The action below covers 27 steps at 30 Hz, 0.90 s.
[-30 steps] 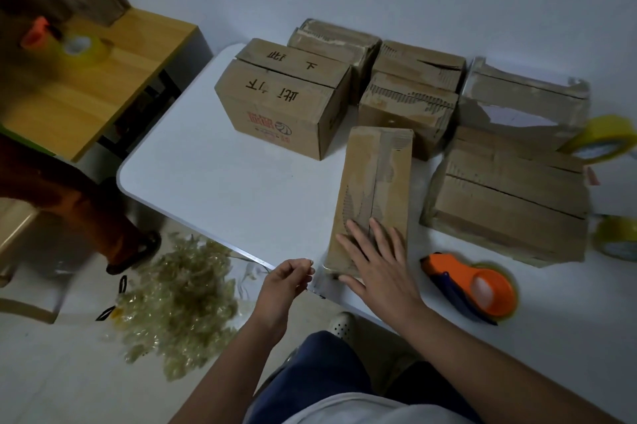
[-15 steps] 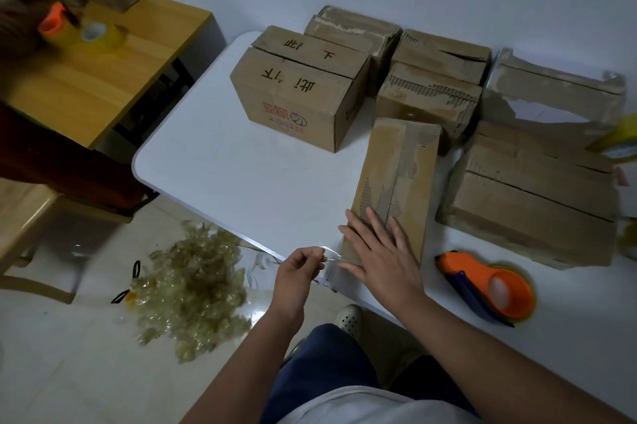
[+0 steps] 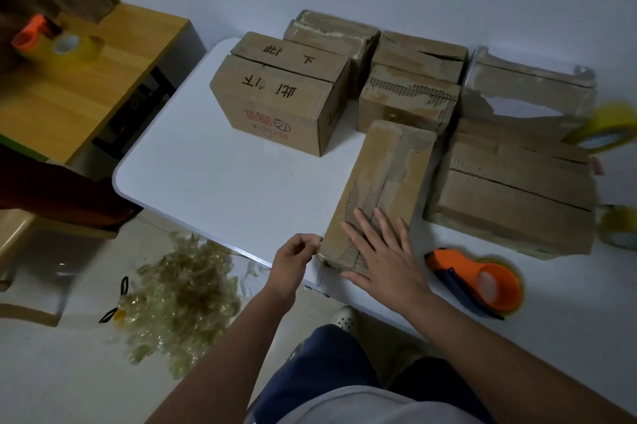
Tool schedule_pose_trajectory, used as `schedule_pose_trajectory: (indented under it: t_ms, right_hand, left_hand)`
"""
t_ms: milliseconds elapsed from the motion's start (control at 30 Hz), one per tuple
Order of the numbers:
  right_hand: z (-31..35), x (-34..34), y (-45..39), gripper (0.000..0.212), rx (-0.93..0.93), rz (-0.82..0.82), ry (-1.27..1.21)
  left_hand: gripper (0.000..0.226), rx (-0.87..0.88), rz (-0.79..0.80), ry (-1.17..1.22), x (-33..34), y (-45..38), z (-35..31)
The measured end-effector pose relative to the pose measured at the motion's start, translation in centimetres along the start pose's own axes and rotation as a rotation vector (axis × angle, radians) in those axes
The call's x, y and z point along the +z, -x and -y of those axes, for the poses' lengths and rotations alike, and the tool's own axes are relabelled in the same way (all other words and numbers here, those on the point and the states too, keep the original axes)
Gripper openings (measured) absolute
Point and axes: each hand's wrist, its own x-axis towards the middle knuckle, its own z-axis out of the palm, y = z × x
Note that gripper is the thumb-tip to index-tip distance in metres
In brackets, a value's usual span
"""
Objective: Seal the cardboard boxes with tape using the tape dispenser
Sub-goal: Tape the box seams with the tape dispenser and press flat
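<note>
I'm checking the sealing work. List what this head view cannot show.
- Left hand: fingers curled at the narrow box corner; whether they pinch tape is too small to tell.
- Box seam under the right hand: covered.
- Yellow tape roll: blurred, cut off by the right edge.

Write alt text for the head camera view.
A person's right hand presses flat on a narrow cardboard box at the white table edge while the left hand pinches at its near corner. An orange tape dispenser lies to the right, more boxes behind.
</note>
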Motion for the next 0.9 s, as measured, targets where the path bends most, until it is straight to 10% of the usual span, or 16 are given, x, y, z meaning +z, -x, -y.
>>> schedule_pose_trajectory:
  t_ms: [533,900]
  right_hand:
    - [0.2,-0.6,0.2,0.086,0.006,-0.012,-0.043]
    - [0.2,-0.7,0.1,0.084,0.004,0.025,-0.032]
  left_hand:
    - [0.016,0.048,-0.126,-0.399,-1.3,-0.6,0.0]
    - [0.055,0.433,0.288,-1.020,-1.8,1.6,-2.6]
